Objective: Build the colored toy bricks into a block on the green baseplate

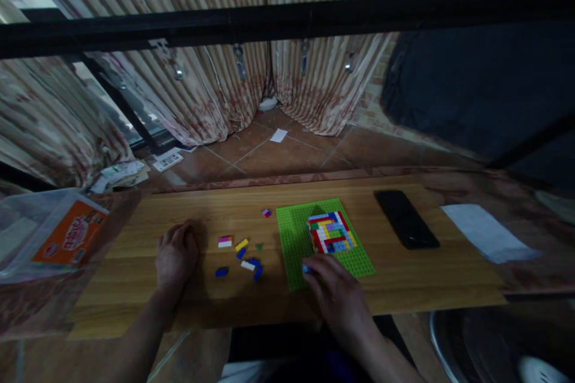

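A green baseplate (294, 239) lies on a wooden board (404, 287). A multicoloured brick structure (330, 231) stands on the plate. My right hand (335, 287) rests on the plate's near edge, fingers curled, with a small blue brick (306, 268) at its fingertips. My left hand (176, 254) lies on the board to the left, fingers loosely curled, nothing visible in it. Between the hands lie several loose bricks: a white and pink one (225, 242), a yellow one (241, 245), blue ones (256, 266) and a small piece (266, 212) farther back.
A black phone (406, 218) lies on the board's right side, a white sheet (487, 230) beyond it. A clear bag with an orange packet (67, 233) sits at left. Curtains, a tiled floor and a black bar (287, 18) lie behind.
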The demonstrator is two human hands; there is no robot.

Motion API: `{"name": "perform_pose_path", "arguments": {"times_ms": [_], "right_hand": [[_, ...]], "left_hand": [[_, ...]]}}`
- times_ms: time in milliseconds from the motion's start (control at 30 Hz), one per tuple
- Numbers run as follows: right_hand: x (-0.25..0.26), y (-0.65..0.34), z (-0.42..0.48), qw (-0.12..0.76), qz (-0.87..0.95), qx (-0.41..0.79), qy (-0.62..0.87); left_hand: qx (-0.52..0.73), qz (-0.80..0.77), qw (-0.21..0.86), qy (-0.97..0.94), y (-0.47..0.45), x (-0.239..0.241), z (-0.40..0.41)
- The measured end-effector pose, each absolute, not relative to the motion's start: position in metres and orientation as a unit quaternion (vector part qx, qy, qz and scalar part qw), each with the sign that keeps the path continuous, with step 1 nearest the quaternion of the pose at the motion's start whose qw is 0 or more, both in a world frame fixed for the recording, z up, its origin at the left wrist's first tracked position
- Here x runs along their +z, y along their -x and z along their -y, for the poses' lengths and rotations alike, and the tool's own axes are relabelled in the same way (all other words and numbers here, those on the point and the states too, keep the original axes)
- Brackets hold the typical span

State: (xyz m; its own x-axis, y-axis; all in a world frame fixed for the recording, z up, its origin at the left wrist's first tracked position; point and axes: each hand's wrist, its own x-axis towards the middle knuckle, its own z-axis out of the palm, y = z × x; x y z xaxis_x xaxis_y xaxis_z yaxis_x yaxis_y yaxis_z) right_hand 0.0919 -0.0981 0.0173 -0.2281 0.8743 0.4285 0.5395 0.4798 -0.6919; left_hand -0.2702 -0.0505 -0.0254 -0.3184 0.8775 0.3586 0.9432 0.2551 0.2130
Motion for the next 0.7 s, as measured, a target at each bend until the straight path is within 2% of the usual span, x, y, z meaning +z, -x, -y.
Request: {"name": "perform_pose_path", "arguments": {"times_ms": [167, 367, 700], "right_hand": [[0.020, -0.131, 0.084, 0.428, 0.738, 0.121, 0.508], [0.021, -0.137, 0.063, 0.401, 0.779, 0.052, 0.479], [0.026, -0.142, 0.055, 0.363, 0.800, 0.057, 0.474]], "left_hand": [[-0.195, 0.778, 0.082, 0.591, 0.268, -0.021, 0.051], [-0.187, 0.785, 0.075, 0.585, 0.267, -0.019, 0.051], [-0.197, 0.784, 0.074, 0.584, 0.267, -0.020, 0.052]]}}
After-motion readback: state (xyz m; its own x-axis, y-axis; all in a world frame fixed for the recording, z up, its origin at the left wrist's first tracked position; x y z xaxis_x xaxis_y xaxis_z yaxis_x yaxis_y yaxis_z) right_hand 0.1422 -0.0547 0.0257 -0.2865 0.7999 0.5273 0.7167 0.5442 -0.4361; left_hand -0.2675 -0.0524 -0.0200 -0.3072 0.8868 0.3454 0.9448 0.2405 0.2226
